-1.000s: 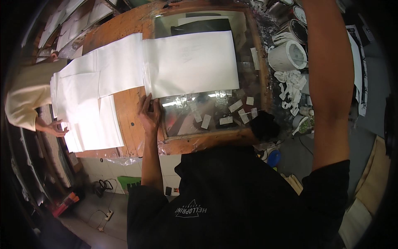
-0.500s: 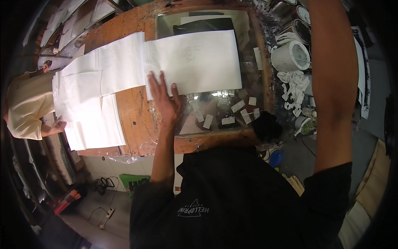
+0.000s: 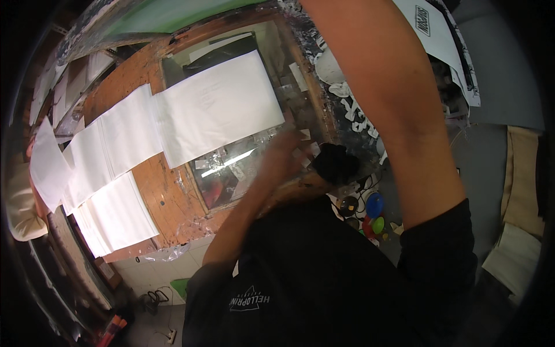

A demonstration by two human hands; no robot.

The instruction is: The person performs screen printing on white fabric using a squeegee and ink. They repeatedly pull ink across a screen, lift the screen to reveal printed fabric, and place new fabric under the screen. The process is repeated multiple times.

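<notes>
My left hand, smeared by motion, is over the glass panel near the worktable's front edge. It is beside a bunched black cloth and small pale tape pieces; whether it touches them or grips anything cannot be made out. My right forearm stretches up past the top edge, so that hand is out of sight. On the glass lies a white sheet with faint marks showing. Overlapping white sheets continue leftward across the wood. A green panel in a worn frame spans the far side.
Another person, in a beige garment, stands at the left by a raised white sheet. Right of the table are a white tub and crumpled white material. Coloured lids lie lower down. Clear plastic hangs at the front edge.
My left hand has left the white sheet and moved right toward the black cloth. The framed green panel has come into view at the top. The other person's sheet is now lifted. The view has turned.
</notes>
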